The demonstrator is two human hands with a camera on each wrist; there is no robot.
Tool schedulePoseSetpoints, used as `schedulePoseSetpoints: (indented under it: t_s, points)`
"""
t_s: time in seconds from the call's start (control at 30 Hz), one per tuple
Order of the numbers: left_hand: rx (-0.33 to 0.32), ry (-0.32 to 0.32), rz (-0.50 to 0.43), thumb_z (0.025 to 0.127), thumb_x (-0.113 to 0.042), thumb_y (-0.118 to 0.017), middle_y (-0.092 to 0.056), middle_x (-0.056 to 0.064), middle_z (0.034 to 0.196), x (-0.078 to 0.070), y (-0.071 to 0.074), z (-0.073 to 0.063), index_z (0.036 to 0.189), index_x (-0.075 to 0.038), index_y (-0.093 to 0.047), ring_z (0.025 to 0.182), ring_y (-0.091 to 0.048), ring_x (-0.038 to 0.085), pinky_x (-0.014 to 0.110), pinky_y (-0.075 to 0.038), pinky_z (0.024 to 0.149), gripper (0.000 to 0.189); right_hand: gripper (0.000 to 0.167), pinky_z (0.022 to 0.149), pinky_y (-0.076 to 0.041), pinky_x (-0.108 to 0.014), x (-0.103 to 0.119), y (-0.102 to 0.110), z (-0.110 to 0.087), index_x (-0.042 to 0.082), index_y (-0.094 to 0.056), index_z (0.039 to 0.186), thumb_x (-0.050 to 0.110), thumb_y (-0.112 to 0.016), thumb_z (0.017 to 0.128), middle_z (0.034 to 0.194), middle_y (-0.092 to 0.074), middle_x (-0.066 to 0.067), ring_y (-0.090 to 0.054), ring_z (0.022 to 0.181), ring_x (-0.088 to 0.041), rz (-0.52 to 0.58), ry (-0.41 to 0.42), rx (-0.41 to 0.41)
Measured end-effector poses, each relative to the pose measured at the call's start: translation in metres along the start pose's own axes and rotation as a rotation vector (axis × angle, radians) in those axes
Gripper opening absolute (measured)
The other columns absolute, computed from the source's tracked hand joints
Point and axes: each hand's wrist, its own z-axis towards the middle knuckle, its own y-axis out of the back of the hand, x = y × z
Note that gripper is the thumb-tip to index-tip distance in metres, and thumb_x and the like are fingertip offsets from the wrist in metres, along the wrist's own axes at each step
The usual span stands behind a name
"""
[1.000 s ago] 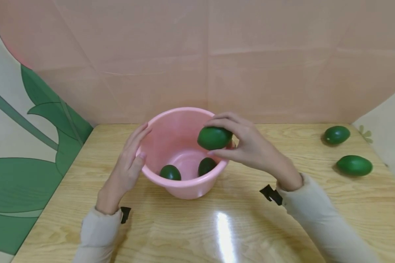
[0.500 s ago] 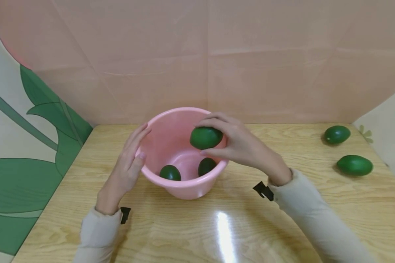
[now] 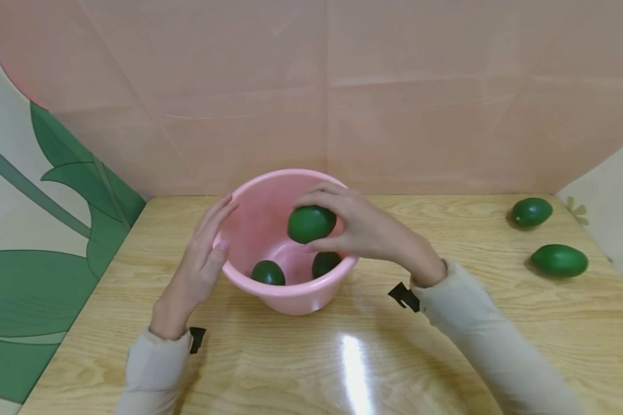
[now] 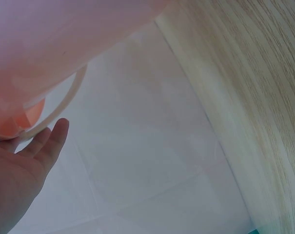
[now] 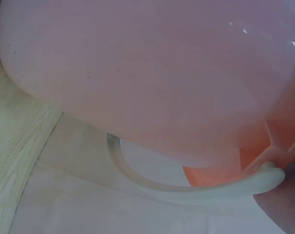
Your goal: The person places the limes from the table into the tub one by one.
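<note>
A pink bucket (image 3: 298, 300) stands on the wooden table in the head view. My left hand (image 3: 202, 253) rests at its left rim with fingers fairly straight; in the left wrist view the hand (image 4: 20, 170) is beside the bucket (image 4: 49, 48) and its pale handle (image 4: 69, 95). My right hand (image 3: 366, 227) holds a green oval fruit (image 3: 311, 224) between thumb and fingers, over the bucket's opening. Two darker green fruits, a left one (image 3: 268, 272) and a right one (image 3: 325, 264), lie inside at the bottom. The right wrist view shows mostly bucket wall (image 5: 147, 73) and handle (image 5: 186, 192).
Two more green fruits lie on the table at the right, one farther back (image 3: 531, 212) and one nearer (image 3: 559, 261). A pinkish sheet (image 3: 327, 98) hangs behind the table (image 3: 270, 369). A wall with a leaf pattern (image 3: 26, 294) rises at the left.
My right hand has moved left and slightly down with the green fruit, from the bucket's right rim to over its opening. The left hand and bucket have stayed put.
</note>
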Motion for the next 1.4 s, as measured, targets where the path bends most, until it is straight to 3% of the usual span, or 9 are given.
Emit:
schedulePoseSetpoints:
  t_s: [0.47, 0.8, 1.4]
  points:
    - [-0.002, -0.007, -0.008, 0.094, -0.015, -0.039, -0.028, 0.007, 0.163, 0.001, 0.002, -0.001, 0.153, -0.013, -0.038, 0.15, -0.026, 0.03, 0.067, -0.025, 0.116, 0.059, 0.053, 0.091, -0.051, -0.032, 0.006, 0.0, 0.011, 0.013, -0.065, 0.125, 0.021, -0.083, 0.076, 0.115, -0.064, 0.0, -0.057, 0.103, -0.014, -0.109, -0.07, 0.157]
    - [-0.005, -0.013, 0.002, 0.093, -0.014, -0.039, -0.029, 0.01, 0.162, 0.0, 0.001, -0.001, 0.152, -0.012, -0.039, 0.15, -0.025, 0.03, 0.066, -0.024, 0.117, 0.059, 0.047, 0.093, -0.048, -0.031, 0.006, -0.005, 0.021, 0.015, -0.067, 0.118, 0.026, -0.084, 0.076, 0.107, -0.066, 0.004, -0.06, 0.099, -0.013, -0.155, -0.029, 0.254]
    - [-0.003, -0.021, -0.005, 0.095, -0.016, -0.038, -0.028, 0.011, 0.162, 0.0, 0.001, 0.002, 0.152, -0.012, -0.039, 0.151, -0.025, 0.03, 0.066, -0.025, 0.117, 0.058, 0.041, 0.09, -0.049, -0.032, 0.009, -0.007, 0.024, 0.013, -0.066, 0.115, 0.019, -0.081, 0.077, 0.103, -0.066, 0.001, -0.059, 0.096, -0.016, -0.215, -0.129, 0.305]
